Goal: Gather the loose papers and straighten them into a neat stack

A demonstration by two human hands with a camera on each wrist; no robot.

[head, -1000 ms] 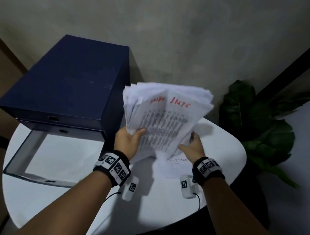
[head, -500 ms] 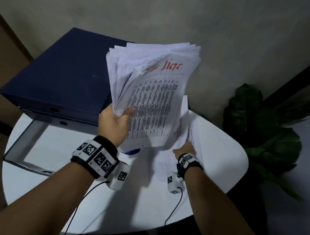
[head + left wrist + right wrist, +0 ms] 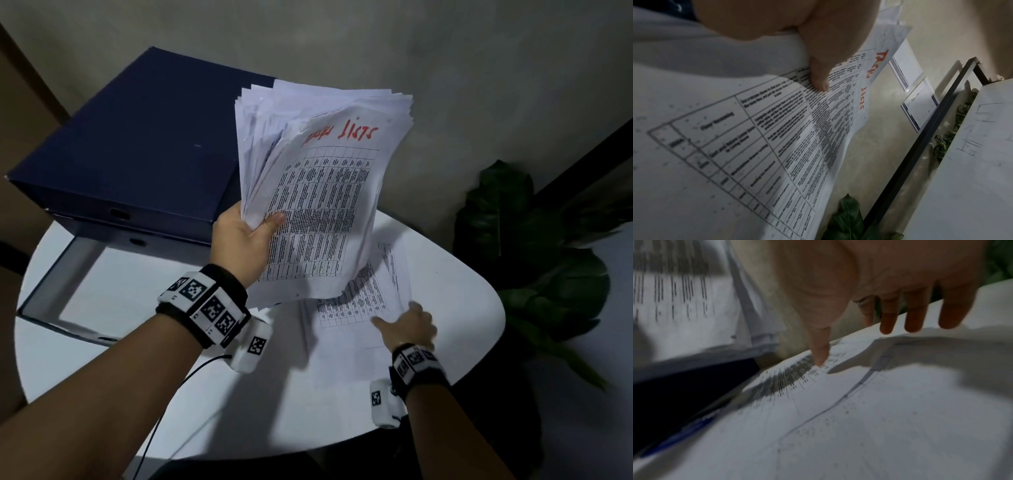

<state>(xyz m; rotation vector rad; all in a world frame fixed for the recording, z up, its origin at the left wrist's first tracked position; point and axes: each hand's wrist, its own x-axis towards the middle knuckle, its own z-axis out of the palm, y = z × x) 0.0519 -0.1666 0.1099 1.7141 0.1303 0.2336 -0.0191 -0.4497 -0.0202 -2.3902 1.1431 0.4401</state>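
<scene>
Head view: the left hand (image 3: 245, 236) is raised above the round white table (image 3: 239, 404), thumb across the front and fingers behind, clamped on the lower left corner of the paper bundle (image 3: 318, 192). The bundle stands nearly upright, its top edges fanned and uneven. A dark blue box file (image 3: 137, 161) sits just left of and behind this hand. The right hand (image 3: 409, 325) lies low, fingers spread apart, on the loose sheets (image 3: 359, 308) lying flat on the table under the bundle's bottom edge. Bare tabletop extends near both wrists.

Left wrist view: the thumb (image 3: 819, 78) presses the printed top sheet (image 3: 756, 146).

Right wrist view (blurred): straight fingers (image 3: 888, 321) reach the sheet's (image 3: 879, 418) far edge; thumb tip touches print.
</scene>
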